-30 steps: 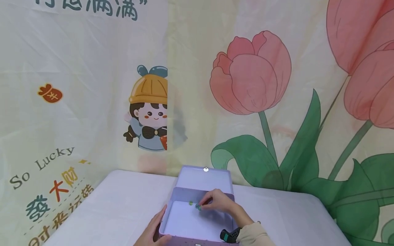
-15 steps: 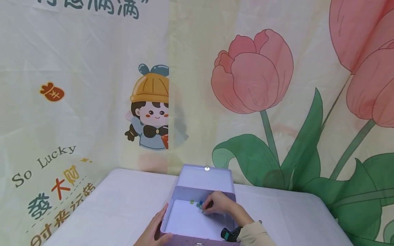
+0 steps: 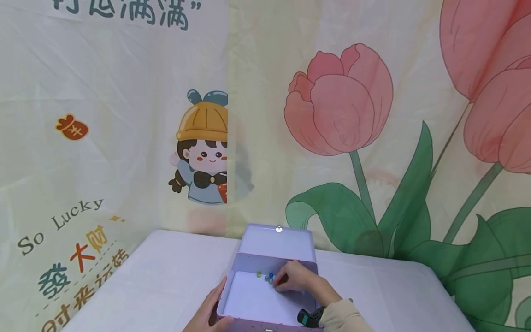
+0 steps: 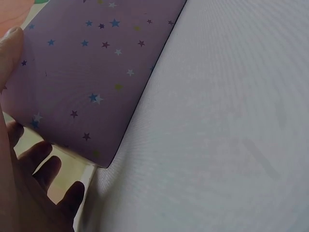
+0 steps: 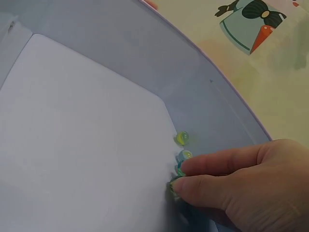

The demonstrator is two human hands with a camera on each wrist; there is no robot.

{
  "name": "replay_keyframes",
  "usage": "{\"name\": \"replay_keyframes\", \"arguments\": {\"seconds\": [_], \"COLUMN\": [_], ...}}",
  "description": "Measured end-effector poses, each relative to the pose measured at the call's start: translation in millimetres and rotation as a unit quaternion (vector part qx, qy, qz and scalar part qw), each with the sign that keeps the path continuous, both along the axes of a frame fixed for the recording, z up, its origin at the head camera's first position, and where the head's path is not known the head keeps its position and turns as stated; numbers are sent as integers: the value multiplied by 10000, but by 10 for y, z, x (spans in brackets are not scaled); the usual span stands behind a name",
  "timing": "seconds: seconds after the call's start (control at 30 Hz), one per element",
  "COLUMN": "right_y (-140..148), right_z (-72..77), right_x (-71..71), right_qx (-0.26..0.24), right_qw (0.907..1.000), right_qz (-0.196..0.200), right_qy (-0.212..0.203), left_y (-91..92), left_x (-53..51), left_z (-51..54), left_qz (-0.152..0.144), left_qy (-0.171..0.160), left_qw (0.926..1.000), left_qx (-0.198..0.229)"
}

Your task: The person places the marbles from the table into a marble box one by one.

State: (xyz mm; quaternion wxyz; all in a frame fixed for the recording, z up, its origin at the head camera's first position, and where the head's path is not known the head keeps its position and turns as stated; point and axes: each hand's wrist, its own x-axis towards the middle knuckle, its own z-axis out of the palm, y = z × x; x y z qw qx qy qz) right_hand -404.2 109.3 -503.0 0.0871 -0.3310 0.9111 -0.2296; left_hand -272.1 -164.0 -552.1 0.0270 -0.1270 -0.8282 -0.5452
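Note:
A lilac metal box [image 3: 244, 299] with a white floor stands on the table, its lid [image 3: 278, 242] tipped back. At the box's left front corner my left hand [image 3: 209, 311] grips the wall. The left wrist view shows the star-printed outer wall [image 4: 91, 72] beside that hand's thumb and fingers. Inside the box, my right hand [image 3: 296, 276] pinches a greenish glass marble [image 5: 174, 187] between thumb and index finger, low over the floor. Other marbles lie near the back wall: a yellow-green one [image 5: 182, 137], a pale blue-green one [image 5: 184, 155] and a blue one [image 3: 271, 275].
A white cloth covers the table [image 3: 373, 295]. Behind it hangs a printed curtain [image 3: 257, 115] with tulips and a cartoon child. On the right wrist sits a black strapped device [image 3: 310, 318] over the box's front right corner.
My right hand has shifted slightly right and toward the front of the box. The blue marble and others beside it have come into view. My left hand keeps its grip on the box.

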Motion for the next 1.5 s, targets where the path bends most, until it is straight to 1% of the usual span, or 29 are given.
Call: {"name": "replay_keyframes", "arguments": {"seconds": [0.13, 0.23, 0.27, 0.33, 0.43, 0.5, 0.6, 0.7, 0.77, 0.83, 0.93, 0.97, 1.03, 1.17, 1.27, 1.37, 1.5], "right_y": [59, 108, 121, 150, 227, 323, 556, 835, 1028, 1211, 1457, 1526, 1647, 1798, 1848, 1877, 1918], "right_z": [5, 77, 118, 209, 350, 421, 495, 499, 445, 350, 145, 71, -68, -301, -426, -494, -518], "right_x": [26, 80, 106, 163, 257, 327, 460, 591, 665, 725, 776, 782, 776, 742, 731, 731, 739], "right_qx": [-254, -497, -606, -861, -1461, -1856, -2358, -2750, -2919, -2972, -2899, -2871, -2782, -2533, -2371, -2315, -2220], "right_qw": [9996, 9985, 9978, 9953, 9872, 9809, 9703, 9576, 9485, 9392, 9279, 9244, 9203, 9188, 9216, 9235, 9224], "right_qz": [-51, 99, 143, 227, 257, 157, -143, -647, -1085, -1625, -2296, -2469, -2722, -3004, -3053, -3042, -3144], "right_qy": [-132, -182, -246, -384, -580, -565, -522, -575, -579, -557, -469, -456, -410, -376, -354, -311, -325], "left_y": [51, 66, 63, 47, 22, 10, 17, 26, 33, 37, 33, 29, 20, 1, -3, 4, 41], "left_x": [-2, 5, 8, 4, -12, -24, -34, -35, -35, -35, -32, -30, -27, -19, -15, -18, -26], "left_z": [-24, -27, -26, -24, -25, -23, -21, -22, -30, -42, -65, -71, -87, -113, -120, -120, -117], "left_qz": [-40, -106, -86, -60, -27, -96, -168, -82, -30, -4, 13, 46, 103, 191, 162, 96, 28], "left_qy": [-157, -367, -408, -275, -80, 61, 76, 236, 384, 526, 658, 712, 850, 1170, 1358, 1498, 1564], "left_qw": [9997, 9986, 9985, 9993, 9999, 9998, 9996, 9997, 9992, 9985, 9976, 9970, 9954, 9909, 9883, 9864, 9862], "left_qx": [164, 365, 356, 228, 105, 141, 222, 69, -59, -136, -236, -295, -422, -634, -681, -667, -545]}}
